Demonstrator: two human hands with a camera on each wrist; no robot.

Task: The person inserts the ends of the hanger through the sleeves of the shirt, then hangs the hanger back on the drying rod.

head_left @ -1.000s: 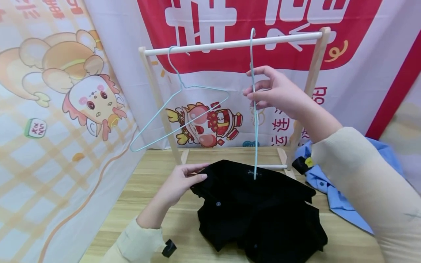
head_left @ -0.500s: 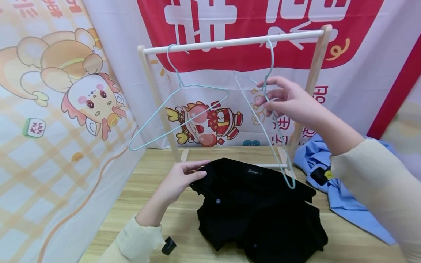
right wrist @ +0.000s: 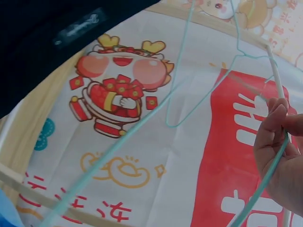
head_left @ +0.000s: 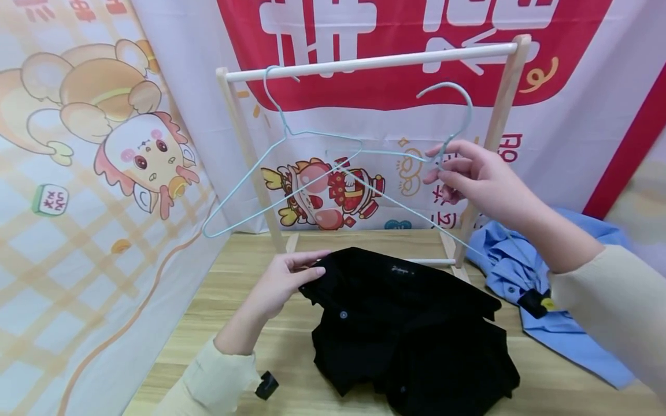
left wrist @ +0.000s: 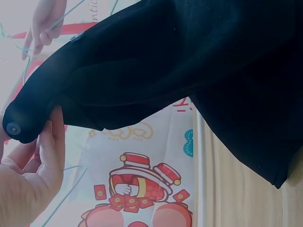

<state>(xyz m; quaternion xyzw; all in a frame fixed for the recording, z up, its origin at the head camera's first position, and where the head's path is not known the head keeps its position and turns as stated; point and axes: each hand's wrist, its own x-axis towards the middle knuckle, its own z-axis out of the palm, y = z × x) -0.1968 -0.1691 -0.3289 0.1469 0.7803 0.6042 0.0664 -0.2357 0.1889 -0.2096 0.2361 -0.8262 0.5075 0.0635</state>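
Note:
My left hand (head_left: 276, 286) pinches a black shirt (head_left: 406, 329) at one end of its collar, thumb on top. In the left wrist view, a button shows on the black cloth (left wrist: 132, 71) beside the fingers. The shirt lies on the table with its neck label facing up. My right hand (head_left: 476, 173) holds a thin mint-green wire hanger (head_left: 448, 85) by the neck below its hook. This hanger is off the rod, in front of the rack, and slants down toward the right. In the right wrist view, its wire (right wrist: 118, 139) crosses close to the camera.
A small rack with a white rod (head_left: 374, 64) and wooden posts (head_left: 507, 98) stands behind the shirt. Another mint-green hanger (head_left: 285, 129) hangs on the rod's left part. A crumpled blue shirt (head_left: 577, 341) lies at the right. Printed cloth (head_left: 166, 254) covers the left side and back.
My right hand has taken the hanger off the rod and moved it rightward and slightly down, turning it from edge-on to broadside. My left hand stays on the black shirt's collar.

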